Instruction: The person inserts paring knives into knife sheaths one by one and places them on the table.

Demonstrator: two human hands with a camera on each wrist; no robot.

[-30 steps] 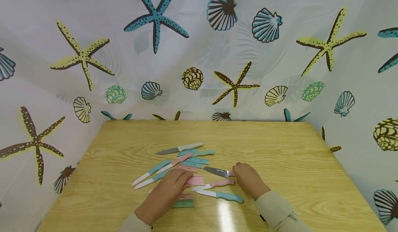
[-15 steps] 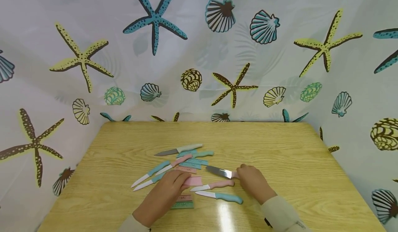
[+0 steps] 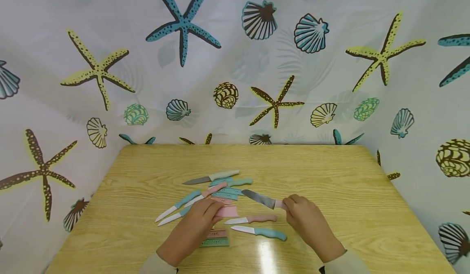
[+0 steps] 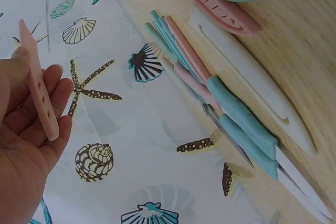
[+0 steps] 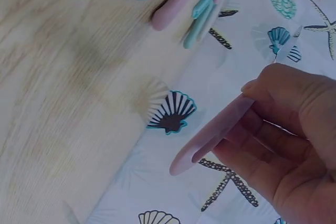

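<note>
My left hand [image 3: 193,228] holds a pink knife sheath [image 3: 228,211], pinched between thumb and fingers. In the left wrist view a row of small holes shows along the sheath [image 4: 40,85]. My right hand [image 3: 307,221] grips a pink-handled knife [image 3: 259,199] by the handle, its dark wide blade pointing left and tilted, tip to the back. Blade and sheath are apart. The right wrist view shows the butt of the knife's handle [image 5: 210,136] sticking out of the fingers. Just in front lie another pink-handled knife [image 3: 261,218] and a blue-handled knife [image 3: 270,233], both with white blades.
Behind the left hand lie blue-handled knives [image 3: 188,199], a pink-handled knife [image 3: 215,189], a white-handled knife [image 3: 225,174] and blue sheaths [image 3: 228,195]. A green sheath [image 3: 215,242] lies nearer. A white sheath [image 4: 252,77] shows in the left wrist view. A patterned curtain [image 3: 235,61] surrounds the wooden table [image 3: 330,172].
My right hand has shifted right and slightly nearer, and the knife's blade has turned so its tip slants more to the back. My left hand with the sheath has moved slightly left.
</note>
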